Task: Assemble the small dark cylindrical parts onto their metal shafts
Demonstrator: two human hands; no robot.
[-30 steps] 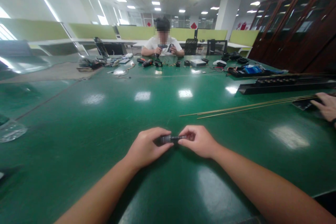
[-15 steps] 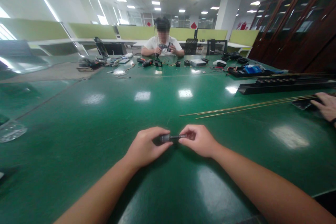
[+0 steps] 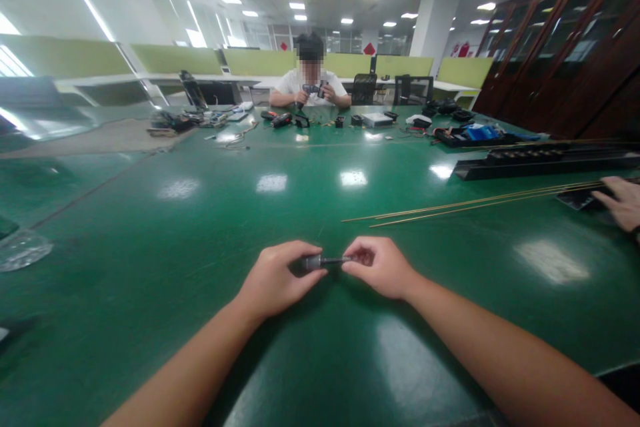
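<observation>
Just above the green tabletop [image 3: 225, 213], my left hand [image 3: 279, 279] is closed around a short dark cylinder [image 3: 313, 262] with a greyish, slightly see-through end. From its right side a thin dark rod [image 3: 332, 261] sticks out level. The fingertips of my right hand [image 3: 379, 268] pinch the rod's other end. Both hands lie close together, with only a small gap bridged by the rod. What kind of part this is cannot be made out, and its outer ends are hidden inside my fingers.
Several long thin brass-coloured rods [image 3: 450, 207] lie to the right, by another person's hand [image 3: 623, 203]. Behind them are a long black channel [image 3: 550, 163] and a blue item in a tray [image 3: 483, 132]. Across the table sits a person [image 3: 310, 80] holding tools. A clear plastic item [image 3: 24, 250] is at left.
My left hand has shifted very slightly left with the cylinder, so a little more of the thin rod shows. My right hand is nearly still.
</observation>
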